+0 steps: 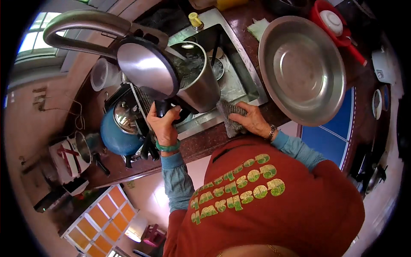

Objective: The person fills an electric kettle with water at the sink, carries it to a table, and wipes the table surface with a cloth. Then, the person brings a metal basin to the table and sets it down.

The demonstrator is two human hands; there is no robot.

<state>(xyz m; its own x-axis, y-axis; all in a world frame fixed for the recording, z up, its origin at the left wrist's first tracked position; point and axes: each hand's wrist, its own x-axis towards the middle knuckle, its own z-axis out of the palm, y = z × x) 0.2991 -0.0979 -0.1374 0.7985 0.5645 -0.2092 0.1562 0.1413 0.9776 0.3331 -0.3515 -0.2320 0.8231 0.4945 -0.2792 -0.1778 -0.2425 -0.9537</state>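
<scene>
My left hand (164,123), with a green bangle at the wrist, grips the black handle of a stainless steel electric kettle (205,93). The kettle is tilted over the sink, and its hinged lid (146,69) stands raised. From the metal faucet (86,24) a stream of water runs into the kettle, where the surface is churning. In my right hand (253,120) is a grey scrubbing cloth (232,119), held close to the kettle's lower side. Behind the kettle, the steel sink (252,77) has a small round metal vessel (218,69) in it, partly hidden.
A large steel basin (301,70) stands right of the sink, near a red strainer (324,19) holding a white bowl (331,22). On the left are a dish rack with a blue bowl (117,136), a pot lid (126,117) and a clear plastic tub (102,75). A yellow-topped dispenser (195,21) stands behind.
</scene>
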